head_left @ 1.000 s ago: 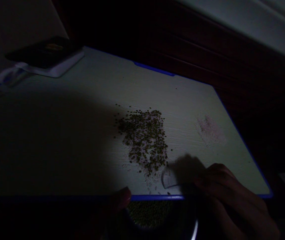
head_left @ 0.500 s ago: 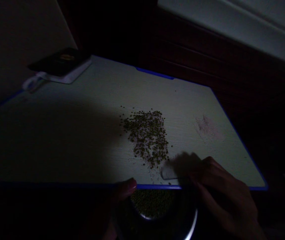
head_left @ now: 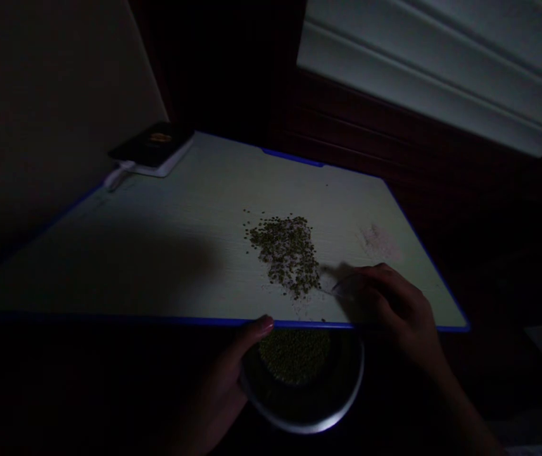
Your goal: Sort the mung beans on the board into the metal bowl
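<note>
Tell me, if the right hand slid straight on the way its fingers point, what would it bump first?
Probably the heap of small green beans on the pale blue-edged table; the right hand points left at it, though dim light hides the gap.

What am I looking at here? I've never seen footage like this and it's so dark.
The picture comes from a camera worn on a person's head, looking down at their own two bare hands. A pale tabletop with a blue edge carries a loose heap of small green beans and, at the far corner, a dark flat device on a white base. The left hand holds a round metal bowl, with more beans in it, just below the table edge. The right hand holds a small flat scraper beside the heap.
</note>
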`<state>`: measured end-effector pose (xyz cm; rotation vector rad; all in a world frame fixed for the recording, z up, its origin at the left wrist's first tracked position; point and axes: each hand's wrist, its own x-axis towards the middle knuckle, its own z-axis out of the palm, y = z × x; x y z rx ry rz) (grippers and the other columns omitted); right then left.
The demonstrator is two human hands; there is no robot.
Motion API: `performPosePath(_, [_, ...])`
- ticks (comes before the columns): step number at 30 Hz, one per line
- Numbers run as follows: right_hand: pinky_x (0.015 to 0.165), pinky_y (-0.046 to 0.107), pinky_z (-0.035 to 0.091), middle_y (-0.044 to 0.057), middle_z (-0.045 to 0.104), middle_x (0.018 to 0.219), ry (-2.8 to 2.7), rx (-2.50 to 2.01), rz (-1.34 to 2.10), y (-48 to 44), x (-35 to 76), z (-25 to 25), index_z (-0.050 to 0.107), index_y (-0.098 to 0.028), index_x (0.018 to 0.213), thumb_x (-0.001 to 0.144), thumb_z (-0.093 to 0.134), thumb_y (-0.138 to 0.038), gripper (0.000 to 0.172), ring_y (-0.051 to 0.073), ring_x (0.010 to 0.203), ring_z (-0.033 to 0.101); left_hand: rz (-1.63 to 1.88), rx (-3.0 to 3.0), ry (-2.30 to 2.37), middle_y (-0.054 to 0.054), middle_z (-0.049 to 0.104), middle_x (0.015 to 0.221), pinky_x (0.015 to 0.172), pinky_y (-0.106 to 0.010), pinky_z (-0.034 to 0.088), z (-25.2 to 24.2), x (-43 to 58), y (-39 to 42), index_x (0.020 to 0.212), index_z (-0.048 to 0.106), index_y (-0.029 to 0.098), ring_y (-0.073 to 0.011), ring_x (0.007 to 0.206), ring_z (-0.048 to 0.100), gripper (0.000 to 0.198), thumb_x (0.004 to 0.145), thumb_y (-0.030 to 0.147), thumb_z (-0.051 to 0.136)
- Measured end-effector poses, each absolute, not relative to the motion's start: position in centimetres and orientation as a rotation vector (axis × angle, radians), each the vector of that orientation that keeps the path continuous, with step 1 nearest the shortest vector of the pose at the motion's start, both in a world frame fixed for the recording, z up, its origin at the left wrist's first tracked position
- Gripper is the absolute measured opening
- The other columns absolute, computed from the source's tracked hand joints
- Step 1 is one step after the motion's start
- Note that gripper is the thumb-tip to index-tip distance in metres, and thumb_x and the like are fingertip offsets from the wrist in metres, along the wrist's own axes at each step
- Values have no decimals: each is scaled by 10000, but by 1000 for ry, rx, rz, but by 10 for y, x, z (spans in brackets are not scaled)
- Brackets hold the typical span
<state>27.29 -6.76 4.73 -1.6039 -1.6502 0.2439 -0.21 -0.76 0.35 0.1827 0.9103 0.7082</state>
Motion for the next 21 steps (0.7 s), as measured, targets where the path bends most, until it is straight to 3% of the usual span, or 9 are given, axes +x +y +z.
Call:
performPosePath(4, [853,370,636,60,731,1164,-1602,-1652,295,-68,279,41,688,-178,1237,1046,664,-454,337,172,980,723,646,196,875,-176,794,1251,989,-364,681,6,0,-4,1274,670,39,-290,1128,780,534,823,195,909])
performPosePath(7, [891,395,636,68,729,1203,-1573,-1679,338,-68,282,39,686,-180,1250,1040,670,-460,350,184,1020,725,656,228,846,-195,756,1339,1108,-404,644,6,-1,-2,1300,639,6,-305,1256,734,548,844,174,890])
performPosePath(13, [905,407,638,75,726,1233,-1491,-1726,381,-67,282,40,677,-183,1286,1041,669,-466,375,191,1036,728,657,253,826,-208,769,1289,1069,-382,658,12,1,-1,1268,647,4,-298,1197,762,481,872,174,861])
performPosePath(17, [921,416,634,76,724,1243,-1483,-1710,369,-67,281,37,679,-183,1280,1038,672,-466,373,196,1055,725,674,259,824,-211,748,1345,1127,-366,620,9,2,-2,1249,655,29,-285,1282,726,430,888,170,842])
performPosePath(21, [932,424,631,78,722,1251,-1489,-1690,366,-66,281,35,677,-185,1290,1038,670,-468,379,201,1068,723,702,286,814,-174,761,1337,1068,-369,642,0,4,-2,1230,652,73,-288,1285,724,382,915,213,818])
